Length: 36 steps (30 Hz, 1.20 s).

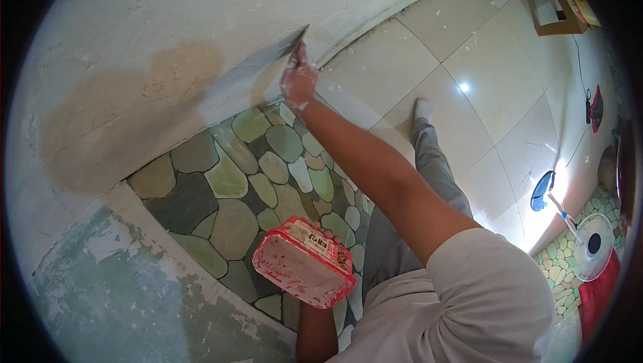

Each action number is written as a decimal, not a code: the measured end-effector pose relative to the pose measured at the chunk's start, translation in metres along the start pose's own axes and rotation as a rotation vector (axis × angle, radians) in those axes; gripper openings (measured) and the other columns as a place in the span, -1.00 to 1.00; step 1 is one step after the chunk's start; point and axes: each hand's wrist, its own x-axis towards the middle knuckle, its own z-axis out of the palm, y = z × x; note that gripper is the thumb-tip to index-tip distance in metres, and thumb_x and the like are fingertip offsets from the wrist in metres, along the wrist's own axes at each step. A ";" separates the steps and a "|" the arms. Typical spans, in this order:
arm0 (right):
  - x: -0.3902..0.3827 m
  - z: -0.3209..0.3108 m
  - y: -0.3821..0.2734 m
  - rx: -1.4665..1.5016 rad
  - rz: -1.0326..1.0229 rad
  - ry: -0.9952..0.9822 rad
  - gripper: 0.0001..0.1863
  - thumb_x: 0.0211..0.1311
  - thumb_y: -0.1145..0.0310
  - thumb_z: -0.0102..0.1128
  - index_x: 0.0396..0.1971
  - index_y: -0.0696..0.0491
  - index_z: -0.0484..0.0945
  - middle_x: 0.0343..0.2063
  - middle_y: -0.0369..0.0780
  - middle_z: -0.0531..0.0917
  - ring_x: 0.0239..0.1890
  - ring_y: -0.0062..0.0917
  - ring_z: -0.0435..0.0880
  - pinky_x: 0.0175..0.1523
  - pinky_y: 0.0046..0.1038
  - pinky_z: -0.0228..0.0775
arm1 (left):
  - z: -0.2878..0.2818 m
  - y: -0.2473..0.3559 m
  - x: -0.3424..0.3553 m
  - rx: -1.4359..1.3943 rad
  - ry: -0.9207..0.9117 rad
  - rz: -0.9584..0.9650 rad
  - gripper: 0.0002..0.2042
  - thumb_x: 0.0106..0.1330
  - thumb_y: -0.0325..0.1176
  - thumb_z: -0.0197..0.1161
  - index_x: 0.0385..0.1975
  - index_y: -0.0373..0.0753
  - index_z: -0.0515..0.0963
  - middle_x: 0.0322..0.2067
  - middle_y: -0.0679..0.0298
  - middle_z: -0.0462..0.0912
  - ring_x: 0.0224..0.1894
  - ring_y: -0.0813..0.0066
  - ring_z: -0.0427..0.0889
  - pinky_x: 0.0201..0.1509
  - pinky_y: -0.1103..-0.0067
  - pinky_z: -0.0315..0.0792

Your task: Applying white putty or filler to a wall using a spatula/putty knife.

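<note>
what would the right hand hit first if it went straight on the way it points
Most likely the pale wall, met first by the flat blade in the right hand; whether the blade touches it now is hard to judge.

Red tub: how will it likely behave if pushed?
The tub may flex slightly, as it looks like thin plastic. White smears on it could make it slippery. It might tip if pushed, since only the left hand holds it.

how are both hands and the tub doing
Right hand: gripping scraper near wall. Left hand: holding red-rimmed tub, smeared white. Fan: lower right, away from hands.
</note>
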 end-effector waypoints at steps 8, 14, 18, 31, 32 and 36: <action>-0.061 -0.005 -0.069 0.140 0.101 -0.343 -0.56 0.29 0.50 -0.15 0.16 0.26 0.31 -0.07 0.15 0.50 -0.03 0.01 0.49 0.08 -0.21 0.31 | 0.007 0.011 -0.004 0.016 0.038 0.034 -0.37 0.37 -0.01 0.03 0.32 -0.24 0.10 0.17 0.04 0.32 0.16 0.05 0.34 0.29 0.17 0.19; -0.072 -0.010 -0.037 0.159 0.039 -0.161 -0.63 0.36 0.48 -0.08 0.14 0.21 0.37 -0.29 -0.20 0.64 -0.30 -0.53 0.55 -0.17 -0.44 0.42 | 0.006 0.020 -0.003 0.010 0.043 0.034 -0.36 0.35 0.03 0.05 0.31 -0.20 0.11 0.20 0.06 0.32 0.18 0.06 0.36 0.33 0.16 0.18; -0.038 -0.007 -0.012 0.382 0.160 -0.107 -0.66 0.36 0.47 -0.05 0.10 0.20 0.41 -0.28 -0.28 0.62 -0.31 -0.67 0.51 -0.19 -0.59 0.40 | -0.003 0.016 -0.001 -0.008 0.000 0.011 -0.36 0.35 0.03 0.06 0.31 -0.20 0.12 0.19 0.06 0.31 0.19 0.05 0.35 0.34 0.15 0.17; -0.029 -0.082 -0.075 1.320 0.941 -0.443 -0.78 0.29 0.46 0.06 -0.08 0.13 0.44 -0.16 -0.17 0.61 -0.13 -0.39 0.64 -0.04 -0.30 0.56 | -0.007 0.024 -0.005 0.014 -0.067 0.026 -0.40 0.38 -0.01 0.01 0.31 -0.20 0.12 0.20 0.07 0.31 0.20 0.07 0.35 0.35 0.15 0.16; -0.029 -0.085 -0.080 1.361 0.995 -0.477 -0.78 0.29 0.48 0.04 -0.09 0.14 0.42 -0.17 -0.16 0.60 -0.14 -0.37 0.64 -0.05 -0.28 0.57 | -0.006 0.026 -0.007 0.016 -0.066 0.030 -0.40 0.38 -0.01 0.01 0.31 -0.20 0.12 0.20 0.07 0.31 0.20 0.07 0.35 0.35 0.15 0.16; -0.032 -0.088 -0.072 1.364 0.990 -0.493 -0.77 0.29 0.46 0.04 -0.07 0.12 0.40 -0.15 -0.15 0.58 -0.10 -0.34 0.63 0.00 -0.24 0.56 | -0.006 0.029 -0.010 -0.017 -0.040 0.015 -0.40 0.38 -0.02 0.02 0.32 -0.20 0.10 0.20 0.07 0.31 0.21 0.07 0.34 0.37 0.15 0.13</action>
